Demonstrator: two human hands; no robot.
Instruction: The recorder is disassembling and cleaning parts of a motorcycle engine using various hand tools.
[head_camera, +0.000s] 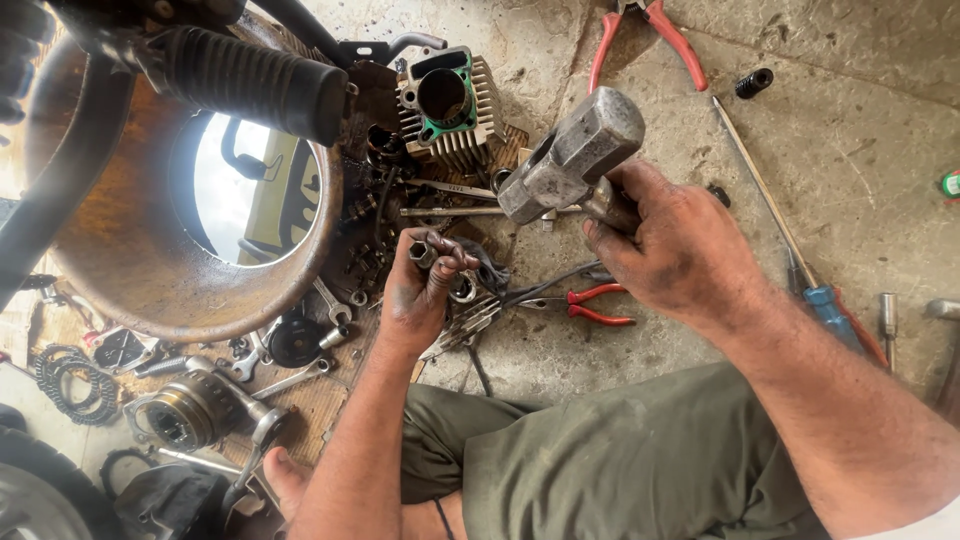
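My right hand (680, 250) grips the handle of a steel hammer (572, 155), whose grey head is raised over the floor near the middle. My left hand (420, 290) is closed around a small dark socket-like metal piece (422, 250), held upright on a finned engine part (470, 318) lying on the concrete. Both hands are black with grease. The hammer head hangs a short way above and to the right of the held piece.
A finned engine cylinder (447, 105) with a green gasket stands behind. Red-handled pliers (598, 305), larger red pliers (645, 40), a blue-handled screwdriver (780, 235), spanners (300, 375), a clutch assembly (195, 410) and a rusty round pan (150, 260) lie around. A motorcycle footrest (250, 80) juts in top left.
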